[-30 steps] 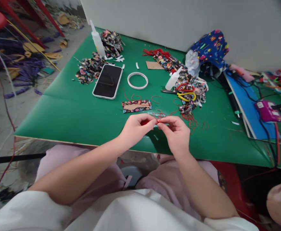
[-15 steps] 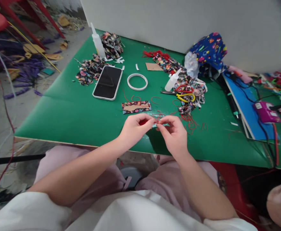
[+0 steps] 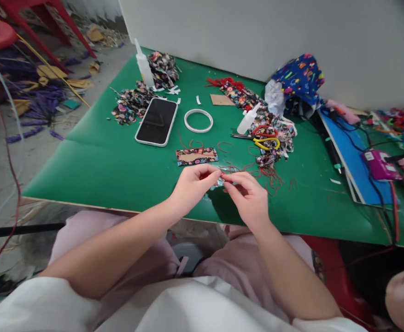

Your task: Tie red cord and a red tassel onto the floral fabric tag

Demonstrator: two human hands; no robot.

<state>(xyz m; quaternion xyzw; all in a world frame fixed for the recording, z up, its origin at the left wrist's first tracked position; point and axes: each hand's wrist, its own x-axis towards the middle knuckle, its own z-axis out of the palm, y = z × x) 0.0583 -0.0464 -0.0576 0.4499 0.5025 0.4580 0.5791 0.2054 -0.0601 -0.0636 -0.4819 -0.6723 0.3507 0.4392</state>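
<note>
Green sheeting covers the bench point(image 3: 94, 161), which stands against a pale wall, with scraps and purple strips littering the floor to the left. At the near edge of the bench the left hand point(image 3: 191, 186) and the right hand point(image 3: 248, 198) meet fingertip to fingertip. Between them is a thin red thread point(image 3: 222, 174), short and kinked, with a few loose loops trailing away over the green surface. Each grip is closed in a pinch of thumb and forefinger on that thread; how much of it lies inside the fingers cannot be told.

Just beyond the hands lies a small rectangle of dark flowered cloth point(image 3: 196, 156) with a tan middle. More red thread ends point(image 3: 274, 177) are scattered to the right of it. Farther back sit a phone point(image 3: 156, 121) face up, a white tape ring point(image 3: 198, 121) and a pair of scissors point(image 3: 262, 138) with red and yellow handles on a heap of flowered cloth pieces. A small glue bottle point(image 3: 246, 121) leans beside the scissors, and another bottle point(image 3: 143, 67) stands near the far left corner. A blue patterned bag point(image 3: 300, 78) rests by the wall. At the right lie a blue board point(image 3: 352, 161) and a purple tool point(image 3: 381, 165) with black cables. Nothing lies between the hands and the cloth rectangle.
</note>
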